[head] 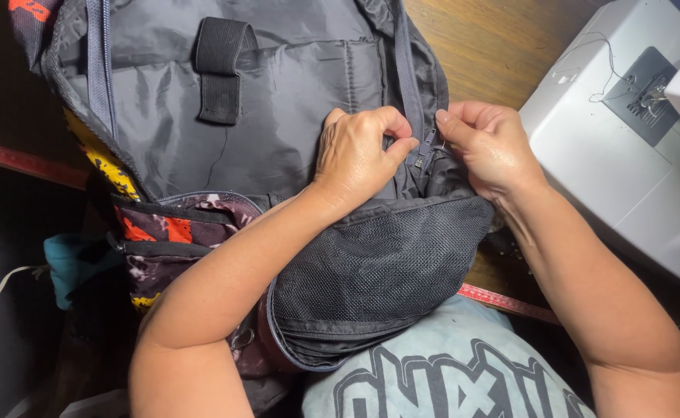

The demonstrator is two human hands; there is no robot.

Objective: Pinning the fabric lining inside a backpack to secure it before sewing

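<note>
While I watch, left hand [359, 155] and right hand [488, 147] pinch zipper [425, 151] between them on open backpack [278, 116]; grey nylon lining smooth, black mesh pocket [379, 271] below hands, white sewing machine [626, 155] right of right hand.

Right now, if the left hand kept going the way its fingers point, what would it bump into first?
Probably the zipper on the backpack, which the left hand is already pinching at. Just past that sit the right hand fingers.
</note>
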